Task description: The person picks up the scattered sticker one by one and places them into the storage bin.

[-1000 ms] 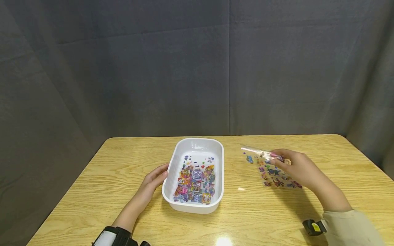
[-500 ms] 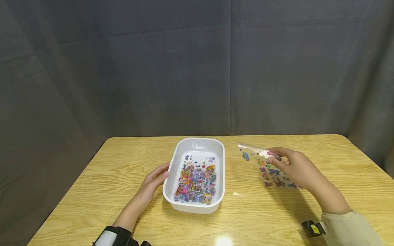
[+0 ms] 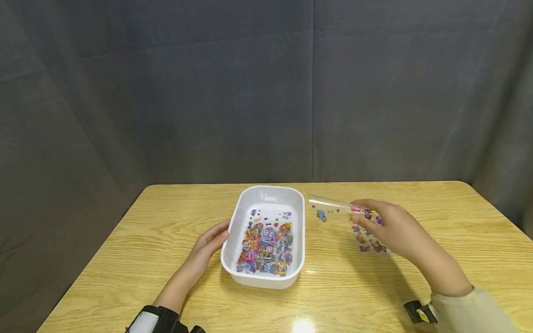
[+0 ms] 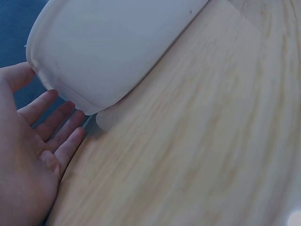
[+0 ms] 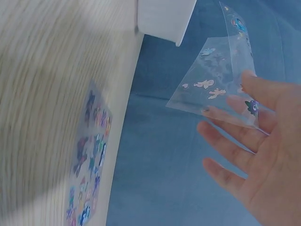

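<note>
A white plastic tray (image 3: 268, 281) sits left of the table's middle, with printed clear sticker sheets (image 3: 264, 249) on its floor. My left hand (image 3: 207, 243) touches the tray's outer left wall; in the left wrist view its fingers (image 4: 65, 117) are fairly straight against the side. To the right of the tray, my right hand (image 3: 385, 224) pinches a clear sticker sheet (image 5: 211, 75) between thumb and fingers. That sheet is bent and raised off the table. Under the right hand another sticker sheet (image 5: 89, 165) lies flat on the wood, partly covered in the head view.
The wooden table (image 3: 166, 208) has a light grain and rounded far corners. Behind it hangs a dark grey curtain (image 3: 233, 92). Camera straps sit on both wrists, and a light sleeve (image 3: 470, 312) covers the right forearm.
My right hand has moved left with the sticker sheet, bringing its free end close to the tray's right rim. The left hand and the tray have hardly moved.
</note>
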Available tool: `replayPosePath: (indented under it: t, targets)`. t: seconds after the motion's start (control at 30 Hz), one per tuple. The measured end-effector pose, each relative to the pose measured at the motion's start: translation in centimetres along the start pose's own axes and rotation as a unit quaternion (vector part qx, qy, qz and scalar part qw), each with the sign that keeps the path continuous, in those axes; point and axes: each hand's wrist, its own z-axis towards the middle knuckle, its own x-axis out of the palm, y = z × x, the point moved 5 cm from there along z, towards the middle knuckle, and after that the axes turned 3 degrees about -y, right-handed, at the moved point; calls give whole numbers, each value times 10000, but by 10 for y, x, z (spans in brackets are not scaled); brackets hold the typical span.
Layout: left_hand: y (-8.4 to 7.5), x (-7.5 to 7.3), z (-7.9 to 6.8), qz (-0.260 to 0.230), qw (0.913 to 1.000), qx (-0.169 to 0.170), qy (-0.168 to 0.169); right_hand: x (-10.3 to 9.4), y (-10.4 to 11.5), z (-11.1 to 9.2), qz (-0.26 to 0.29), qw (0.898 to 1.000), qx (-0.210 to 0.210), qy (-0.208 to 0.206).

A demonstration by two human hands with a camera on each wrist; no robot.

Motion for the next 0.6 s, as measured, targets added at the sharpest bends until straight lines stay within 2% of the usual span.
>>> replayPosePath:
  t: [0.2, 0.4, 0.6]
  targets:
    - [0, 1, 0, 6, 10000, -19, 5, 7, 7, -1, 10, 9999, 41, 159]
    - [1, 1, -1, 31, 10000, -11, 29, 9, 20, 1, -142, 9996, -260, 9]
    - [2, 0, -1, 58, 9999, -76, 42, 12, 32, 1, -149, 9994, -318, -52]
